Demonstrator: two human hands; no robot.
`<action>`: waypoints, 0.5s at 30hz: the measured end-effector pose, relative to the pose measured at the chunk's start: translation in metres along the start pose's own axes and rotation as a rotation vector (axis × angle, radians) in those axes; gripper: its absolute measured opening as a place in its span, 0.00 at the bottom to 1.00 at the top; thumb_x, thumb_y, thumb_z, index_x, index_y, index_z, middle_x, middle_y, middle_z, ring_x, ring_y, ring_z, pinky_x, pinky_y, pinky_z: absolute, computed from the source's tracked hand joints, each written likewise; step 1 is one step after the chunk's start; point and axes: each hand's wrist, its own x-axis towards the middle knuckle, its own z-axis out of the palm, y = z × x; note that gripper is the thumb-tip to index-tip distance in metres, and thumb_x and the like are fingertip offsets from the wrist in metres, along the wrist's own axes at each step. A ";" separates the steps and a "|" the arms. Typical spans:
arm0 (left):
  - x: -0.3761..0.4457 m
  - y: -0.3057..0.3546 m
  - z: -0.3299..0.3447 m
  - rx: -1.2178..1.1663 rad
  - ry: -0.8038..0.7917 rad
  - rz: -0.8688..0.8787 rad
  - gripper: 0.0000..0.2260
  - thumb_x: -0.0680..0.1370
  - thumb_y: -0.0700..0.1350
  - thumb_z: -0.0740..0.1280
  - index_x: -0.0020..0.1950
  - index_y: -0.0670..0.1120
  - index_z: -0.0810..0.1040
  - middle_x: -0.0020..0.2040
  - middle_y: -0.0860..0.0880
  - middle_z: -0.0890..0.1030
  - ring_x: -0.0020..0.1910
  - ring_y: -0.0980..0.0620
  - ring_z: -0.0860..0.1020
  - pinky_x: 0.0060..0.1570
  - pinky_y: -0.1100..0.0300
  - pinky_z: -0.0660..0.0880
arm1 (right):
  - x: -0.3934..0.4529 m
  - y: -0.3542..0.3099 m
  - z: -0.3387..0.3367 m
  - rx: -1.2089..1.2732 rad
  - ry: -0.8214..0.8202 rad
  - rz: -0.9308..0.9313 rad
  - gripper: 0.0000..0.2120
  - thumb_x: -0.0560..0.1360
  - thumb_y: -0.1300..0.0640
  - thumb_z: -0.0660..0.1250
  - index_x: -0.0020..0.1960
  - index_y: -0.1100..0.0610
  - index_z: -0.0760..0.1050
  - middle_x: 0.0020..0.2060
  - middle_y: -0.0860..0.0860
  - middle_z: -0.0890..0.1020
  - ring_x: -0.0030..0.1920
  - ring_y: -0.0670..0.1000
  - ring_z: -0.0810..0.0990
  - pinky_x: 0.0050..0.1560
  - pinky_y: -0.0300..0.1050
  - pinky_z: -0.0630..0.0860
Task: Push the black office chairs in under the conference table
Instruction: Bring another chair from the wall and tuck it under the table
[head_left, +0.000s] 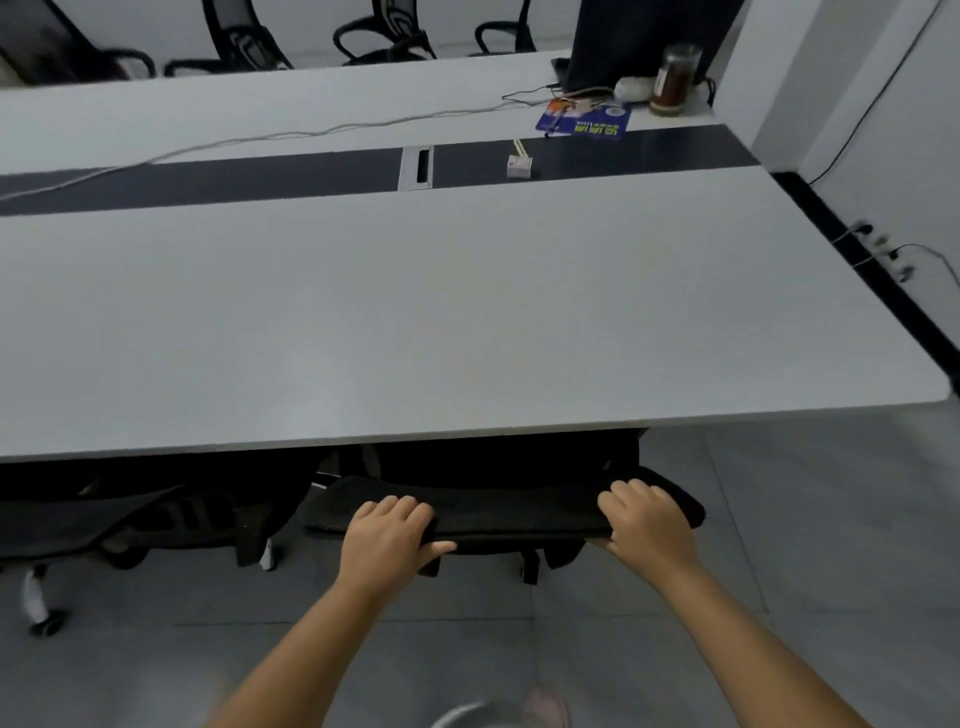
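I have both hands on the top edge of a black office chair (498, 512) at the lower middle of the frame. My left hand (387, 535) is curled over the backrest's left part, fingers on top and thumb pointing right along its near face. My right hand (647, 522) is wrapped over the right part the same way, fingers bent over the top. Both are closed on the chair back. The chair's seat is tucked beneath the near edge of the desk (467, 322), with only the backrest and a bit of the base showing in front of it. At lower left a second black chair (156, 519) sits partly under the same edge, its white caster leg (39, 597) out on the grey floor. Across the desk, along the top of the frame, more black chairs (249, 41) stand at the far side. At upper right I see a jar (675, 78), a blue card (584, 122) and a small box (519, 166) on the dark centre strip
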 end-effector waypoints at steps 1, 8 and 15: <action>0.011 0.005 0.000 0.018 -0.009 -0.010 0.26 0.69 0.65 0.52 0.28 0.48 0.78 0.24 0.53 0.77 0.24 0.52 0.76 0.31 0.62 0.62 | 0.009 0.011 0.000 0.001 0.003 0.004 0.23 0.45 0.49 0.83 0.24 0.58 0.71 0.20 0.52 0.73 0.20 0.52 0.73 0.21 0.34 0.66; 0.047 -0.001 0.013 -0.046 0.093 -0.005 0.35 0.78 0.63 0.42 0.27 0.47 0.77 0.23 0.51 0.76 0.22 0.50 0.75 0.34 0.58 0.60 | 0.040 0.041 0.012 0.024 0.140 -0.028 0.29 0.78 0.44 0.52 0.23 0.57 0.70 0.20 0.51 0.72 0.20 0.52 0.70 0.21 0.36 0.63; 0.042 0.000 0.001 -0.125 -0.073 -0.020 0.36 0.78 0.63 0.41 0.28 0.46 0.79 0.24 0.51 0.77 0.23 0.51 0.76 0.30 0.64 0.66 | 0.039 0.035 0.006 0.002 -0.088 0.057 0.21 0.39 0.62 0.81 0.22 0.58 0.70 0.19 0.52 0.72 0.20 0.53 0.70 0.20 0.37 0.64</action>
